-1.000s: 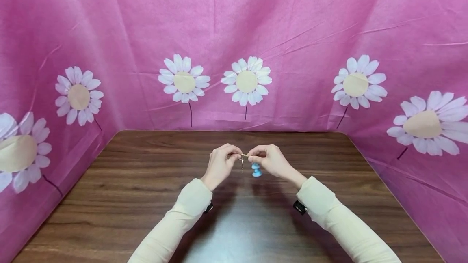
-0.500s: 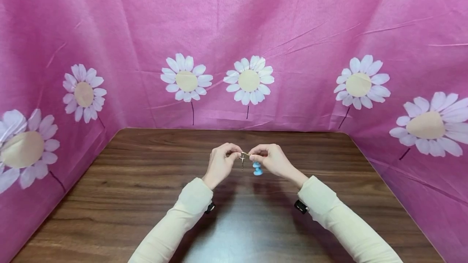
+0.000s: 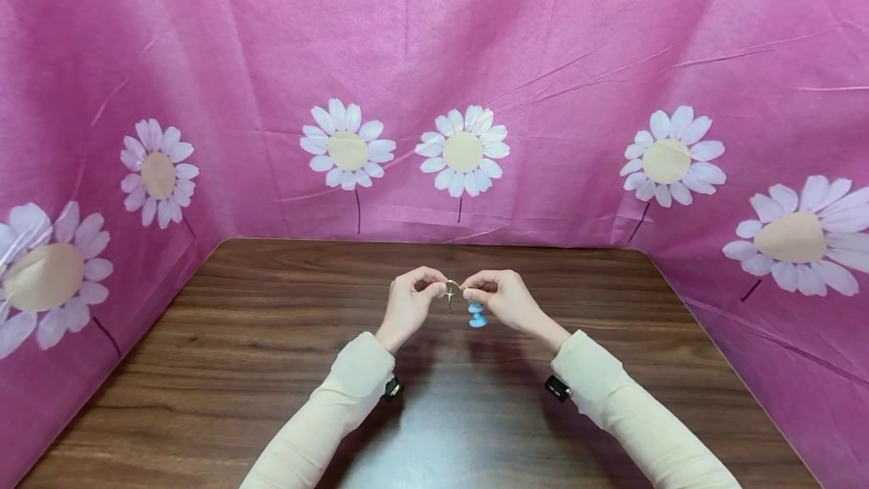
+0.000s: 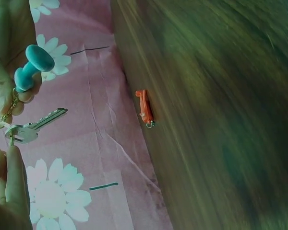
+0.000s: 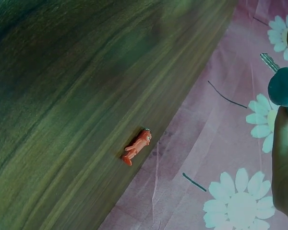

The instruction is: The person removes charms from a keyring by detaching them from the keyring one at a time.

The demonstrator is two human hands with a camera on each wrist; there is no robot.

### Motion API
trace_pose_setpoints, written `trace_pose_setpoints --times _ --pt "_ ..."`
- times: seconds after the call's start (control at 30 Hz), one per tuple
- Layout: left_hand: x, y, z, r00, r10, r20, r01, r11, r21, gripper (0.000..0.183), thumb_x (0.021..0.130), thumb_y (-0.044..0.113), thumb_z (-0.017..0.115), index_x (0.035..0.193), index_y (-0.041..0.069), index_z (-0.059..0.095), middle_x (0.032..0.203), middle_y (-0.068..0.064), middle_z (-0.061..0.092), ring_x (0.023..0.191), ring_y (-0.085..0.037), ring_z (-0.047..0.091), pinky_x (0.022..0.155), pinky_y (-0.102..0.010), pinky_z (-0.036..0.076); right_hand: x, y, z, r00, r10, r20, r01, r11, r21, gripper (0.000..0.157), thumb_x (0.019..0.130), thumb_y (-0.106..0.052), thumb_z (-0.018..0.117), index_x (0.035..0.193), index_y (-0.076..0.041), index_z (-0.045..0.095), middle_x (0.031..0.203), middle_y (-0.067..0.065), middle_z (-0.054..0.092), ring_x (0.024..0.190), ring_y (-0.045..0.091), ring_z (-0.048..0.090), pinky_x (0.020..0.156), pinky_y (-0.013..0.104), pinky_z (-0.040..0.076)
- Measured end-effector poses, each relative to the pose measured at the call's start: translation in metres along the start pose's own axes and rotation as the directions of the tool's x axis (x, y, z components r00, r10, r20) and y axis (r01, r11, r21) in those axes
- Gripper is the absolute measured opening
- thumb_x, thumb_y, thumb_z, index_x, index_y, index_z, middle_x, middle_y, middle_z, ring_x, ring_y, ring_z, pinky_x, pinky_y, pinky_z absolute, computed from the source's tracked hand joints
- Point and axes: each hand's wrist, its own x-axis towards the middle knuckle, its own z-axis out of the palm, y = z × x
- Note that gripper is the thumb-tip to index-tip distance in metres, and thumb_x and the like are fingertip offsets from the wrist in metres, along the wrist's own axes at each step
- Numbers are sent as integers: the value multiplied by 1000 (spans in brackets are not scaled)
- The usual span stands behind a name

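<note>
Above the table, my left hand [image 3: 407, 304] and right hand [image 3: 508, 300] meet fingertip to fingertip over a thin gold-coloured key ring [image 3: 454, 284]. The left thumb and fingers pinch one side of the ring, and the right thumb and fingers pinch the other. A silver key [image 4: 41, 123] hangs from the ring between the hands. Below the right fingers dangles a blue knobbed charm [image 3: 478, 315] with two rounded ends, joined to the ring by a short gold chain [image 4: 11, 103]. In the right wrist view the charm covers part of the key, and the ring is mostly hidden.
An orange figure charm [image 4: 144, 108] with a small metal loop lies near the far edge of the brown wooden table [image 3: 224, 368]; the hands hide it in the head view. A pink daisy-print cloth [image 3: 557, 44] hangs behind and on both sides.
The ring now shows as a wider arch between my fingertips. My hands have stayed nearly in place, and the head view has shifted slightly.
</note>
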Motion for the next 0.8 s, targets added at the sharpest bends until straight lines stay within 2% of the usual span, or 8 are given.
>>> trace_pose_setpoints --times 0.1,0.2,0.3,0.47,0.63,0.73,0.8 --pt "0 -1 1 999 -37 3 37 997 -67 7 79 -3 65 86 -5 66 77 -18 67 64 -6 59 64 -22 52 0 0 0 1000 -6 -9 6 1000 -5 12 82 -6 66 91 1 69 70 15 67 59 10 58 52 22 48" --pt "0 0 2 997 -79 10 80 984 -156 10 80 -4 63 89 -8 65 82 -23 66 66 -5 60 68 -24 54 0 2 0 1000 -14 -21 13 1000 -4 11 81 -7 67 90 -2 69 71 11 67 59 7 57 53 19 47" --pt "0 2 4 993 -120 10 119 964 -236 13 81 -5 62 92 -12 63 85 -25 66 68 -7 61 70 -26 55 1 3 0 999 -25 -29 26 1000 17 9 81 -5 67 89 -2 69 70 11 67 58 7 57 54 23 49" --pt "-1 2 8 985 -174 7 167 933 -318 16 81 -6 62 93 -15 60 81 -18 67 67 -5 61 70 -25 55 0 6 0 999 -32 -9 32 999 33 10 81 -5 66 90 0 68 68 10 65 58 7 57 57 32 52" --pt "-2 0 9 983 -174 66 186 921 -342 17 82 -8 60 97 -15 58 74 -6 64 69 -6 62 72 -25 55 -1 11 -1 1000 17 -4 -17 998 60 12 82 -7 66 91 0 68 69 8 65 57 7 57 59 38 54" --pt "-3 -3 9 982 -147 116 176 935 -308 18 83 -8 58 100 -14 58 75 -3 62 73 -10 64 74 -26 54 -1 15 -2 1000 23 -17 -22 999 35 12 82 -7 66 91 0 68 72 8 66 58 6 58 57 33 54" --pt "-3 -3 9 983 -121 140 154 952 -264 19 84 -7 56 101 -13 59 78 -8 64 76 -13 65 75 -27 54 -2 16 -3 999 20 -26 -19 1000 13 11 81 -7 66 90 -2 69 73 8 67 59 5 57 57 30 52"
